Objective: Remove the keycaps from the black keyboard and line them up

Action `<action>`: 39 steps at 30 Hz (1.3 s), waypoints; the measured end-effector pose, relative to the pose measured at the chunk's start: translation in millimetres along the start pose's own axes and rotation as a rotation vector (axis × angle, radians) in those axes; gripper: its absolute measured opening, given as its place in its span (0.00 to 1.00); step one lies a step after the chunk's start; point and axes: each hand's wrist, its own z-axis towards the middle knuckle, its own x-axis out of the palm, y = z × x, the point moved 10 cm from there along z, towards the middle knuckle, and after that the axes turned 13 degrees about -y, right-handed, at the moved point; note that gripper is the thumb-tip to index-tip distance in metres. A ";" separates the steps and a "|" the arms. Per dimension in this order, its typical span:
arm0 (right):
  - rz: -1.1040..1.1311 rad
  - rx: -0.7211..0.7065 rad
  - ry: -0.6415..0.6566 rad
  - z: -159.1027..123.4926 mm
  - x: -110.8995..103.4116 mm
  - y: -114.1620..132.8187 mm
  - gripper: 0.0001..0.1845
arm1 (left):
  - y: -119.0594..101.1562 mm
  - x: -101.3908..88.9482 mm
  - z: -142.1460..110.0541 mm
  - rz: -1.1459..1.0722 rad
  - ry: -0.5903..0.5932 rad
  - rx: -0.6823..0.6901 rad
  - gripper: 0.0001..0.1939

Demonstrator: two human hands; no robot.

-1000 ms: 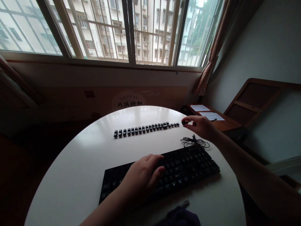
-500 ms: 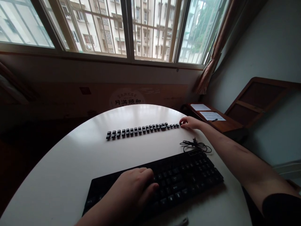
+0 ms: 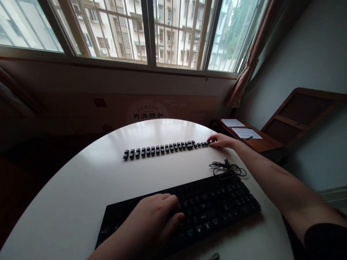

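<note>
A black keyboard [image 3: 211, 202] lies near me on the round white table [image 3: 81, 187]. My left hand [image 3: 159, 213] rests over its left and middle part with curled fingers. What those fingers hold, if anything, is hidden under the hand. Farther off, loose black keycaps [image 3: 157, 149] stand in a long double row that narrows to a single line at the right. At that right end, my right hand [image 3: 218, 140] is closed in a pinch on a small keycap, mostly covered by the fingertips, down at the tabletop.
A bundled black cable [image 3: 227, 167] lies behind the keyboard's right end. A small grey object [image 3: 215, 256] is cut off at the bottom edge. Right of the table, paper sheets [image 3: 248, 133] and a pen [image 3: 249, 138] lie on a brown wooden surface [image 3: 267, 142].
The whole view has shifted slightly. My right hand stays at the right end of the keycap row, and my left hand keeps its place on the keyboard.
</note>
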 end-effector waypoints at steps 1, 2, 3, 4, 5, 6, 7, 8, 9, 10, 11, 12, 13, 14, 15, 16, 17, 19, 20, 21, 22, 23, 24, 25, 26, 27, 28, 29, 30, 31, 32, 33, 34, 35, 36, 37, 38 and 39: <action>0.003 0.001 0.003 -0.3 -0.1 0.5 0.20 | -0.1 0.1 -0.4 -0.001 0.001 0.001 0.08; 0.006 0.003 0.006 -0.7 -0.2 1.1 0.20 | -0.2 -0.1 -0.7 -0.002 -0.001 0.004 0.08; 0.010 0.003 0.009 -1.5 -0.3 2.0 0.20 | -0.3 -0.4 -0.9 -0.004 -0.005 0.006 0.08; 0.015 0.004 0.010 -2.5 -0.6 3.1 0.20 | -0.3 -0.7 -1.0 -0.005 -0.008 0.007 0.08; 0.021 0.004 0.009 -3.7 -1.4 4.4 0.22 | -0.2 -0.9 -1.0 -0.007 -0.008 0.007 0.08; 0.029 0.004 0.003 -5.1 -2.6 6.1 0.23 | -0.1 -1.1 -0.9 -0.006 -0.009 0.007 0.08; 0.038 0.003 -0.008 -6.6 -4.6 8.3 0.25 | -0.1 -1.2 -0.8 -0.004 -0.008 0.006 0.08; 0.050 -0.002 -0.028 -8.4 -7.6 11.3 0.27 | -0.2 -1.1 -0.8 -0.001 -0.004 0.006 0.08; 0.066 -0.011 -0.056 -10.5 -11.8 15.2 0.27 | -0.3 -1.0 -0.7 0.004 0.001 0.006 0.08; 0.084 -0.025 -0.097 -13.2 -17.4 20.2 0.27 | -0.6 -0.9 -0.7 0.010 0.004 0.008 0.08; 0.107 -0.044 -0.148 -17.1 -24.5 26.2 0.25 | -0.9 -0.7 -0.8 0.016 0.008 0.011 0.08; 0.135 -0.067 -0.211 -22.8 -32.9 33.1 0.24 | -1.2 -0.5 -1.1 0.022 0.011 0.015 0.08; 0.169 -0.093 -0.281 -31.0 -42.4 40.4 0.23 | -1.4 -0.2 -1.4 0.027 0.012 0.019 0.08; 0.206 -0.120 -0.351 -42.2 -52.1 47.8 0.24 | -1.7 0.3 -1.9 0.033 0.014 0.025 0.08; 0.246 -0.147 -0.417 -56.5 -61.3 54.9 0.26 | -2.0 0.8 -2.5 0.039 0.014 0.032 0.08; 0.285 -0.173 -0.470 -73.7 -68.9 61.5 0.28 | -2.3 1.5 -3.0 0.045 0.015 0.039 0.08; 0.320 -0.198 -0.508 -93.1 -74.5 67.4 0.30 | -2.6 2.3 -3.6 0.053 0.015 0.047 0.08; 0.365 -0.232 -0.535 -135.3 -77.7 76.4 0.35 | -3.5 3.4 -4.1 0.069 0.013 0.063 0.07; 0.390 -0.246 -0.536 -156.6 -76.2 79.5 0.38 | -4.1 4.0 -4.2 0.078 0.013 0.069 0.06; 0.437 -0.242 -0.498 -175.5 -69.7 80.9 0.39 | -4.8 3.6 -4.0 0.090 0.005 0.076 0.06; 0.468 -0.204 -0.478 -192.3 -63.0 78.2 0.38 | -5.9 3.3 -3.8 0.100 0.001 0.082 0.05; 0.489 -0.140 -0.467 -206.5 -55.5 72.3 0.37 | -7.2 2.9 -3.6 0.110 -0.002 0.087 0.05; 0.520 -0.079 -0.475 -218.6 -49.3 65.7 0.35 | -8.7 2.4 -3.4 0.119 -0.005 0.092 0.05; 0.549 -0.019 -0.491 -228.2 -43.7 58.5 0.31 | -10.5 1.7 -3.3 0.129 -0.010 0.097 0.05; 0.577 0.031 -0.506 -235.1 -38.4 52.2 0.28 | -12.7 0.8 -3.1 0.139 -0.020 0.106 0.05; 0.601 0.067 -0.516 -239.4 -33.4 47.2 0.25 | -15.3 -0.3 -3.0 0.146 -0.035 0.119 0.05; 0.613 0.094 -0.517 -241.3 -28.5 43.4 0.24 | -18.5 -1.4 -2.9 0.146 -0.055 0.139 0.04; 0.616 0.111 -0.513 -241.3 -24.2 40.7 0.24 | -21.6 -2.3 -2.9 0.140 -0.081 0.162 0.04; 0.609 0.116 -0.517 -240.2 -21.4 38.8 0.25 | -24.4 -2.8 -3.1 0.131 -0.108 0.185 0.06; 0.596 0.113 -0.538 -238.8 -20.7 37.3 0.25 | -26.2 -2.4 -3.3 0.121 -0.133 0.206 0.10; 0.581 0.104 -0.575 -237.7 -21.8 35.7 0.25 | -26.6 -1.0 -3.4 0.116 -0.153 0.221 0.14; 0.569 0.090 -0.623 -237.1 -23.9 34.0 0.24 | -25.6 1.4 -3.4 0.123 -0.166 0.228 0.19; 0.555 0.075 -0.672 -237.2 -25.9 32.2 0.23 | -23.4 5.6 -3.2 0.139 -0.163 0.229 0.24; 0.538 0.064 -0.714 -237.7 -27.0 30.0 0.23 | -20.7 11.0 -3.0 0.153 -0.146 0.227 0.28; 0.517 0.057 -0.739 -238.1 -26.4 27.7 0.22 | -17.7 16.4 -2.7 0.165 -0.124 0.221 0.31; 0.492 0.053 -0.744 -238.0 -24.2 25.5 0.22 | -14.8 21.2 -2.4 0.174 -0.102 0.213 0.33; 0.464 0.047 -0.727 -237.1 -20.4 23.9 0.23 | -12.7 25.1 -2.2 0.179 -0.082 0.207 0.35; 0.420 0.040 -0.691 -235.5 -15.6 23.1 0.24 | -11.2 27.7 -2.1 0.181 -0.068 0.201 0.36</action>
